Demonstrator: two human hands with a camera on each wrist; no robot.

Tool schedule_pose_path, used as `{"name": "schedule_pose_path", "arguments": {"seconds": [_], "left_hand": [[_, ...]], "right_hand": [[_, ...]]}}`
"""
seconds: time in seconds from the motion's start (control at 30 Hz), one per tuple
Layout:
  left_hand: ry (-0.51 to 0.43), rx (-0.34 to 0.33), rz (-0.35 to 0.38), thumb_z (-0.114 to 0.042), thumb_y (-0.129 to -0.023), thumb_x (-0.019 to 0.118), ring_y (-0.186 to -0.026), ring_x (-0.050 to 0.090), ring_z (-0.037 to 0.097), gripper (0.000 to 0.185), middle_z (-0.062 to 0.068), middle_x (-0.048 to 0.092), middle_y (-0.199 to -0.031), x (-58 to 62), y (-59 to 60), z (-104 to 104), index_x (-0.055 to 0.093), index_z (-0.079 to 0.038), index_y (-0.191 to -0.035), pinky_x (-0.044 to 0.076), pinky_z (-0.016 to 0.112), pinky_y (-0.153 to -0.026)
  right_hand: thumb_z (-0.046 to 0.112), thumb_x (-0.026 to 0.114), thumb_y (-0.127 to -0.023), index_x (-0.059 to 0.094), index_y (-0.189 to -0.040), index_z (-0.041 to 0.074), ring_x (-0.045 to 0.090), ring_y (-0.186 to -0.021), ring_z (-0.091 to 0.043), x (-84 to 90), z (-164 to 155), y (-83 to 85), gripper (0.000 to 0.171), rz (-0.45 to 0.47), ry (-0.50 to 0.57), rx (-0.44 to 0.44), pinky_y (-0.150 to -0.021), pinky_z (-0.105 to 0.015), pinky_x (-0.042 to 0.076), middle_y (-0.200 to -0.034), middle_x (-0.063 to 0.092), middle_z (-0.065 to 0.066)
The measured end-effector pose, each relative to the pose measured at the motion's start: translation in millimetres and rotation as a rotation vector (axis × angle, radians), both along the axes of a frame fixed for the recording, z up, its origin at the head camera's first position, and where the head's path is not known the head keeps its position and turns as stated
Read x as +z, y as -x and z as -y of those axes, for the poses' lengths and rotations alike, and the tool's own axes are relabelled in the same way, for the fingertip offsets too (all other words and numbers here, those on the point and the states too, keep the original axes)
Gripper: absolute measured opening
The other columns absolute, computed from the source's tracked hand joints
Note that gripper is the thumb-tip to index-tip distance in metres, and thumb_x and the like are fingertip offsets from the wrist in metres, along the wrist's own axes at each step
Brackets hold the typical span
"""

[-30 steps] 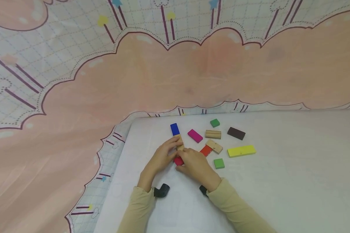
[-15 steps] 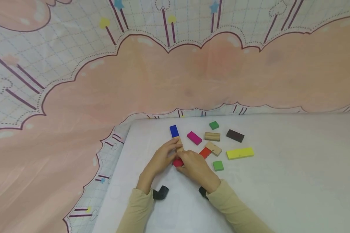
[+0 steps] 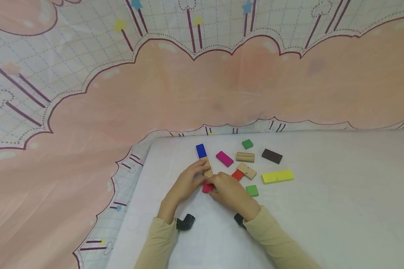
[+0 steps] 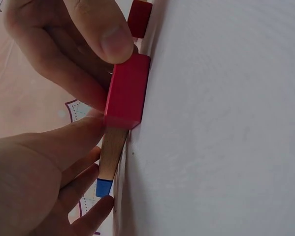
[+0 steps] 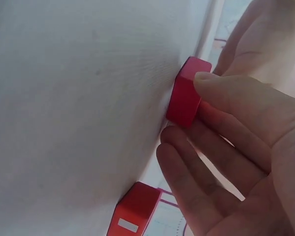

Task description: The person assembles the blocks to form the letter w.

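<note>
Lining blocks near the surface's far-left corner: blue block [image 3: 201, 150], wood block [image 3: 207, 172], red block [image 3: 207, 188] joined in a row. Both hands pinch the red block, right hand [image 3: 230, 193] by thumb/fingertips, left hand [image 3: 185, 184] also on wood block. Others unplaced. Vs 1s ago: right wrist shifted slightly, blocks unmoved.

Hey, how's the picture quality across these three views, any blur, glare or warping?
Head view: soft, even light, no glare, wide-angle bending of the table edge. Left wrist view: dim, the left hand blurred up close, the red block fairly sharp. Right wrist view: brighter, the right hand soft-focused.
</note>
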State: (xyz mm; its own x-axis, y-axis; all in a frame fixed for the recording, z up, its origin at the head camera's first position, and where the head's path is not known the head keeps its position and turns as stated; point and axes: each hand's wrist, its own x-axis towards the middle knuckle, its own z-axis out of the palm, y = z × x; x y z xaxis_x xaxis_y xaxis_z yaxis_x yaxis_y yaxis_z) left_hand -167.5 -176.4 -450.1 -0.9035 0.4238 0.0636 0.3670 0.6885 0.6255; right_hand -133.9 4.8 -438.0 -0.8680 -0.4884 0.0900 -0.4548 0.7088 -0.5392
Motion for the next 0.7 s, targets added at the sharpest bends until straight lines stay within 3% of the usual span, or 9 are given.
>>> {"name": "schedule_pose_path", "arguments": {"seconds": [0.7], "left_hand": [[0.019,0.004,0.018,-0.024,-0.095,0.067,-0.148,0.033,0.023,0.04,0.004,0.042,-0.156,-2.9,2.0,1,0.063,-0.012,-0.133,0.028,0.044,-0.121]], "right_hand": [[0.002,0.076,-0.085,0.076,-0.109,0.001,0.068,-0.097,-0.021,1.3,-19,5.2,0.024,0.061,0.047,-0.01,-0.087,-0.032,0.059,-0.1,0.075,-0.008]]}}
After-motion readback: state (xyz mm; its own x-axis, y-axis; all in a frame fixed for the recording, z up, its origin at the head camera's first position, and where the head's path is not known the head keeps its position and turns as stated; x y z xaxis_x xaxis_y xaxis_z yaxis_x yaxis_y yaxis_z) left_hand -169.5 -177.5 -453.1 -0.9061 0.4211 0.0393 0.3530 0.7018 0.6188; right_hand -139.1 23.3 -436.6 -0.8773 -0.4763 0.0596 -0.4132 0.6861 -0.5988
